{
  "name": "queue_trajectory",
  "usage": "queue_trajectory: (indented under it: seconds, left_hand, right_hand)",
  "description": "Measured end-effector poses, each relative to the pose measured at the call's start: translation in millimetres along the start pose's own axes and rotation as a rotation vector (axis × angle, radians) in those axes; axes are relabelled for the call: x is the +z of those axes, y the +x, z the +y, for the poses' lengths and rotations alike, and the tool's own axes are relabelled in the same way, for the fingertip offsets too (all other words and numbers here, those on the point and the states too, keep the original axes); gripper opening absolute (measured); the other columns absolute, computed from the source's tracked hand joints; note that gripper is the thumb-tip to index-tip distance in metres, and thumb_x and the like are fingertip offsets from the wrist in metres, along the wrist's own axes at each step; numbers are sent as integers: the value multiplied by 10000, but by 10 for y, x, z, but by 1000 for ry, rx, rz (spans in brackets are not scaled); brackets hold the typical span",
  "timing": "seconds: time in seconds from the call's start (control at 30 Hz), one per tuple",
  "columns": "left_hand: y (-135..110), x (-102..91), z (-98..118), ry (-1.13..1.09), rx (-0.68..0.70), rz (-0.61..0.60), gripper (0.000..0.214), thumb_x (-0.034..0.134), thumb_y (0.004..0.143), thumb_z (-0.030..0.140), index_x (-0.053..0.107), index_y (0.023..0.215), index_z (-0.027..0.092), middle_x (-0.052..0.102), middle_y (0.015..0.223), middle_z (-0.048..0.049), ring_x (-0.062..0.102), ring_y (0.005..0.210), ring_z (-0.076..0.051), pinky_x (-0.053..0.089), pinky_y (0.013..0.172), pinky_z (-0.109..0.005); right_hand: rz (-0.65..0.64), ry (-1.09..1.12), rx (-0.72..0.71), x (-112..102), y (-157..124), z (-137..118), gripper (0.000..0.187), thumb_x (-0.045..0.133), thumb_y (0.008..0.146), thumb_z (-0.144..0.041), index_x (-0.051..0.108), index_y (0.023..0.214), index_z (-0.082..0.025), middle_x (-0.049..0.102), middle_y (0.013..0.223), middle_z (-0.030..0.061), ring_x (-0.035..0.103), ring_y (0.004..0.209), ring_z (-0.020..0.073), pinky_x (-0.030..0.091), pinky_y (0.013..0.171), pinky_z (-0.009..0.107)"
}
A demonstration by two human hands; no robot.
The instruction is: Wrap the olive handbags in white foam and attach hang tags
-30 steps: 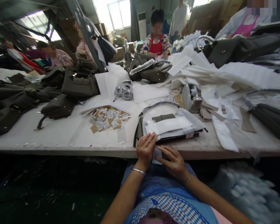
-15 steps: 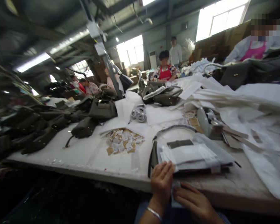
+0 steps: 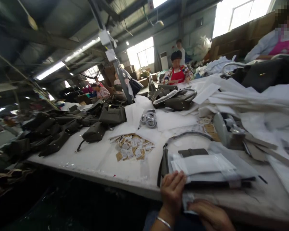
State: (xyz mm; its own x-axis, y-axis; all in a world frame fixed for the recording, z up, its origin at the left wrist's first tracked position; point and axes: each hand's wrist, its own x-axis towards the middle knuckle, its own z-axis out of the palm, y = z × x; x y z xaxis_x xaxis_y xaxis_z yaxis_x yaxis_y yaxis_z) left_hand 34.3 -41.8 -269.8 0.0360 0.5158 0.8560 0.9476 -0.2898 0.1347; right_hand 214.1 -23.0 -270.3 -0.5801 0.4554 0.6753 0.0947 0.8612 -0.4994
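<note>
A dark olive handbag [image 3: 163, 160] lies at the table's near edge, its curved handle [image 3: 188, 134] wrapped in pale covering and standing up behind. White wrapping paper [image 3: 207, 165] covers most of its upper face. My left hand [image 3: 172, 188], wearing a silver bangle, has its fingers curled together at the bag's near left corner, by the paper's end. Just below the table edge, my right hand [image 3: 210, 212] has its fingers bent against a small whitish sheet [image 3: 188, 201] between the two hands. What lies under the fingers is partly hidden.
Small paper tags with strings [image 3: 132, 147] lie piled left of the bag. A grey tape dispenser [image 3: 227, 131] stands behind it. Coiled grey rings [image 3: 148, 118], white sheets [image 3: 180, 120] and dark bags [image 3: 62, 128] cover other parts. Several people work beyond, one in a red apron [image 3: 177, 77].
The whole scene has shifted somewhat to the right as the camera turned. Both hands stay by the bag's near corner; the right fingers appear more bent over the small whitish sheet.
</note>
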Motion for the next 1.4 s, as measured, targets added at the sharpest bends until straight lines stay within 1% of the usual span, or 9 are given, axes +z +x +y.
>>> queue_trajectory:
  seconds: [0.1,0.37,0.47,0.57,0.77,0.93,1.03,1.2,1.4]
  left_hand:
    - [-24,-45,-26,-24,-5,-101,329,505,982,123,658,1243,253,732,1184,-9,669,1124,-202,507,925,-372]
    - [-35,-100,-17,-5,-1,-177,361,474,989,132,623,1303,232,711,1234,-51,628,1191,-216,512,974,-383]
    - [0,-154,0,23,-8,-206,353,497,982,159,629,1300,236,675,1289,-76,605,1215,-236,517,992,-394]
    - [18,-176,8,18,-51,-208,339,572,957,203,641,1283,260,692,1209,-80,624,1147,-231,536,975,-388]
    - [24,-182,2,-55,-106,-200,178,562,951,166,719,1008,226,700,1114,-56,617,1079,-214,540,959,-370]
    - [33,-195,-13,-63,-109,-216,192,535,962,167,712,1004,226,694,1127,-52,601,1078,-218,529,957,-374]
    - [38,-193,-18,-56,-114,-212,182,551,954,168,717,1000,226,697,1100,-61,603,1064,-222,529,948,-374]
    - [45,-193,-28,-132,-147,-174,157,588,937,151,720,974,226,720,1044,-41,626,1035,-203,530,952,-354]
    - [32,-196,-39,-208,-164,-121,199,604,918,97,707,1045,210,744,996,-33,652,1035,-198,539,964,-357]
  right_hand:
    - [-45,58,122,-77,54,-125,297,491,873,-72,722,964,-236,771,850,20,741,786,173,591,762,232]
    - [-210,218,322,-274,359,-185,270,491,921,-111,727,945,-239,744,824,18,703,750,158,548,706,232]
    - [-222,252,429,-331,543,-170,230,511,940,-165,726,940,-246,753,854,10,706,762,166,553,713,240]
    - [-183,217,491,-334,692,-144,195,533,953,-222,726,940,-243,766,886,8,720,781,176,564,739,249]
    - [-182,-95,381,-333,844,-67,199,529,963,-224,728,966,-233,776,926,27,730,815,209,564,782,310]
    - [-177,-212,243,-390,1030,14,214,539,958,-214,748,926,-246,762,1021,45,702,938,226,541,863,363]
    - [-170,-178,281,-397,1154,90,194,589,934,-249,758,839,-259,729,1051,51,663,984,231,530,877,372]
    - [-268,-141,440,-347,1208,198,203,591,932,-265,770,839,-258,667,742,12,623,704,168,488,660,292]
    - [-194,-310,461,-203,1136,247,213,578,938,-298,768,857,-248,662,724,24,620,730,188,459,720,309]
